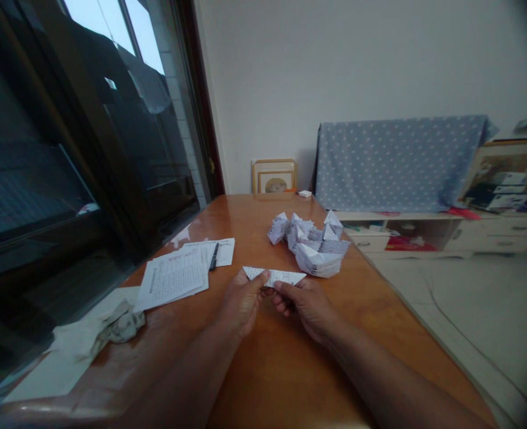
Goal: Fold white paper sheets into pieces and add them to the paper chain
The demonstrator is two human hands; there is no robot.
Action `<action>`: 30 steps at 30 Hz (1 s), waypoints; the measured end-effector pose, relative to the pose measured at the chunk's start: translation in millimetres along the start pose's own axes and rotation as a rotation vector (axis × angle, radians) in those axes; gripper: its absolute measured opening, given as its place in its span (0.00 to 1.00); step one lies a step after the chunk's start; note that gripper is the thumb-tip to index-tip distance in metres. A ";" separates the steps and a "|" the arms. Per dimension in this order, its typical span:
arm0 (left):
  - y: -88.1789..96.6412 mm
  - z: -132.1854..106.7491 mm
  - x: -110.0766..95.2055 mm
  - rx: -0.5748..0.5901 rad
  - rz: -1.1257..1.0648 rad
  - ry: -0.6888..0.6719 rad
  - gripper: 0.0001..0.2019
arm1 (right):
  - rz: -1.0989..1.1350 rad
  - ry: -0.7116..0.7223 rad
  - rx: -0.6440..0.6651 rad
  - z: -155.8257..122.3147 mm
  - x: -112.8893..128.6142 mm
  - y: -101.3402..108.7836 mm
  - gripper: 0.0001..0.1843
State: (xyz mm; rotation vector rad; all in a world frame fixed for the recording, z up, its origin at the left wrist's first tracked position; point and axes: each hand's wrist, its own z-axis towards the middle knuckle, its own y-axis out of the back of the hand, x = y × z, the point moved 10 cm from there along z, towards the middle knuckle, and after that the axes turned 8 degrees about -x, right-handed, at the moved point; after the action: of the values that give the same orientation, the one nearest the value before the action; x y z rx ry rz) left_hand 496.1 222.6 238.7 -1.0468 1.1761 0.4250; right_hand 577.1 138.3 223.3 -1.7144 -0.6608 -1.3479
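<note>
Between my two hands is a folded piece of printed paper (285, 276), long and narrow with pointed ends, held above the wooden table. My left hand (244, 298) pinches it left of its middle, thumb on top. On the right part, my right hand (306, 302) grips it the same way, thumb pressed on its lower edge. The fingers beneath the paper are partly hidden. Just beyond my right hand stands a cluster of folded paper pieces (319, 262), nested in stacks, with several peaks pointing up.
Printed sheets (174, 277) lie on the table (263, 369) at the left, a black pen (214, 257) across them. Nearer, a crumpled cloth or tissue (123, 323) rests on white paper (53, 378). Framed pictures (274, 177) lean against the wall past the far end.
</note>
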 end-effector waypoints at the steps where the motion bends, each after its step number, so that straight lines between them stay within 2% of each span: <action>1: 0.1 -0.1 -0.3 -0.006 0.004 -0.004 0.15 | 0.000 0.004 0.001 -0.3 0.6 -0.4 0.16; 6: -2.2 1.5 2.9 0.014 -0.029 0.024 0.15 | -0.001 0.023 -0.028 0.9 3.4 4.4 0.15; 9: -4.2 2.1 8.6 0.057 -0.047 0.091 0.16 | 0.011 0.035 -0.075 3.2 5.9 11.7 0.14; 14: -7.1 -4.3 20.6 0.122 0.091 0.217 0.18 | 0.017 0.043 -0.089 3.3 10.1 14.7 0.16; 21: -10.6 -5.0 17.4 0.166 0.191 0.143 0.16 | 0.019 0.077 -0.048 -0.6 17.7 9.1 0.17; 27: -13.4 -4.0 15.0 0.199 0.094 0.135 0.14 | -0.043 0.116 -0.047 -2.1 24.6 9.3 0.19; 30: -12.5 -3.4 8.3 0.179 0.054 0.113 0.12 | -0.101 0.135 -0.054 -2.7 26.6 10.0 0.21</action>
State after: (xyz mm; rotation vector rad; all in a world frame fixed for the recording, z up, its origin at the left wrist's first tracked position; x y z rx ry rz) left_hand 506.8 211.7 236.8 -0.8943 1.3203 0.3000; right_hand 591.4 128.4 246.0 -1.6339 -0.6468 -1.5499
